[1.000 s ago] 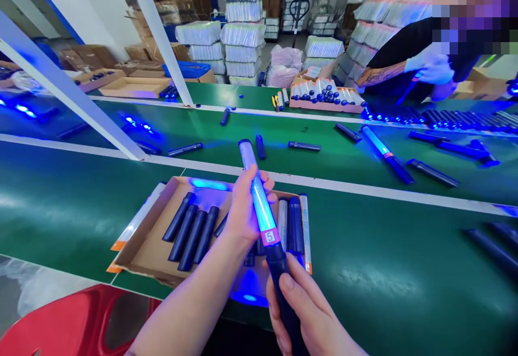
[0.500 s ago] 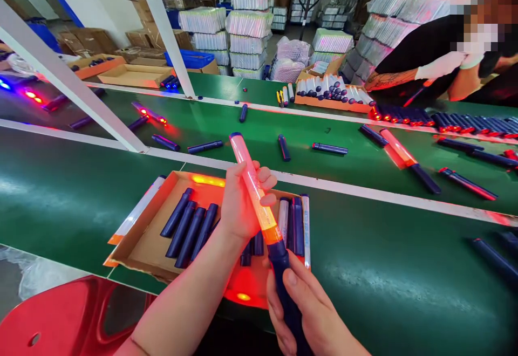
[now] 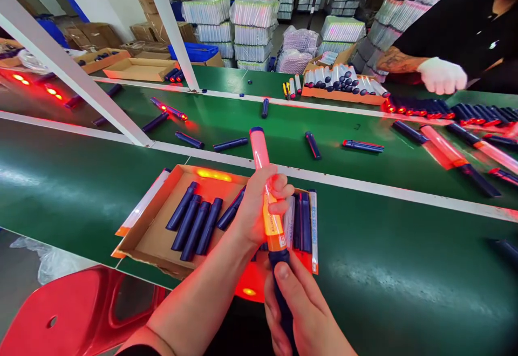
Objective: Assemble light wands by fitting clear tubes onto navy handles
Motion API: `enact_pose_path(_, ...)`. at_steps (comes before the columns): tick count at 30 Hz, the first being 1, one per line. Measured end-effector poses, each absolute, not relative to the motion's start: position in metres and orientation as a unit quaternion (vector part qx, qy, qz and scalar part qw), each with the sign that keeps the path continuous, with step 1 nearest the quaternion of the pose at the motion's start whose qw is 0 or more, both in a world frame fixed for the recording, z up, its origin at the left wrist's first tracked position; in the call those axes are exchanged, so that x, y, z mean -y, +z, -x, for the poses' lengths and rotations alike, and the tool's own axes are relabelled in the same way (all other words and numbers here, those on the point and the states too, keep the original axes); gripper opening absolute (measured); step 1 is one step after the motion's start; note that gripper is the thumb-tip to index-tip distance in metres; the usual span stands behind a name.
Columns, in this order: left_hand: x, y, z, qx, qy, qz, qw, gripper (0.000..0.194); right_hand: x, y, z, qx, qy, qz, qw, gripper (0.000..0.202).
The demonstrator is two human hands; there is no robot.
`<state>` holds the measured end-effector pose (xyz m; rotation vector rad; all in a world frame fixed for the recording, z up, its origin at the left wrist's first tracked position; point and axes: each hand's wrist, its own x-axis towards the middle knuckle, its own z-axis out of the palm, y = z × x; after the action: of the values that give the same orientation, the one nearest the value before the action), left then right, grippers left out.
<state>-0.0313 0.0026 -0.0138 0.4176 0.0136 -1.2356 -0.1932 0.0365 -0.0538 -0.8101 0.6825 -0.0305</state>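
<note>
A glowing light wand with a translucent red-lit tube, an orange collar and a dark blue handle points up and away from me. My left hand is wrapped around the middle of its tube. Lower down, my right hand grips the dark handle, its thumb on the top of the handle. Below and behind them is a shallow cardboard box holding several dark blue handles on the left. More dark tubes and a white one stand at its right, partly hidden by my left hand.
A green conveyor belt beyond a white rail carries scattered handles and lit wands. Across it, a co-worker's white-gloved hand is above a row of dark handles. A white post slants at left; a red stool stands lower left.
The wand is more upright, and my left hand has closed more firmly round its tube. Belt items appear farther right as the view shifts. The co-worker's gloved hand has lowered.
</note>
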Motion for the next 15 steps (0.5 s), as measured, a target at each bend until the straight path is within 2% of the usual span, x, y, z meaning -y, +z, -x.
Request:
enact_pose_path(5, 0.000, -0.022, 0.030, -0.007, -0.551, -0.227, 0.803, 0.023, -0.024, -0.054, 0.188, -0.332, 0.000, 0.433, 0.838, 0.071)
enact_pose_path(7, 0.001, -0.037, 0.030, -0.004, -0.529, -0.322, 0.786, 0.031, 0.014, -0.058, 0.170, -0.337, -0.031, 0.542, 0.769, 0.060)
enact_pose_path(9, -0.006, -0.057, 0.029, 0.001, -0.476, -0.450, 0.755, 0.043, 0.075, -0.060, 0.136, -0.370, -0.088, 0.668, 0.640, 0.047)
enact_pose_path(12, -0.034, -0.086, 0.019, 0.064, -0.295, -0.614, 0.730, 0.047, 0.184, -0.056, 0.071, -0.435, -0.127, 0.707, 0.543, 0.026)
enact_pose_path(15, -0.075, -0.101, 0.004, 0.202, -0.277, -0.691, 0.636, 0.040, 0.264, -0.053, 0.029, -0.490, -0.120, 0.731, 0.460, 0.024)
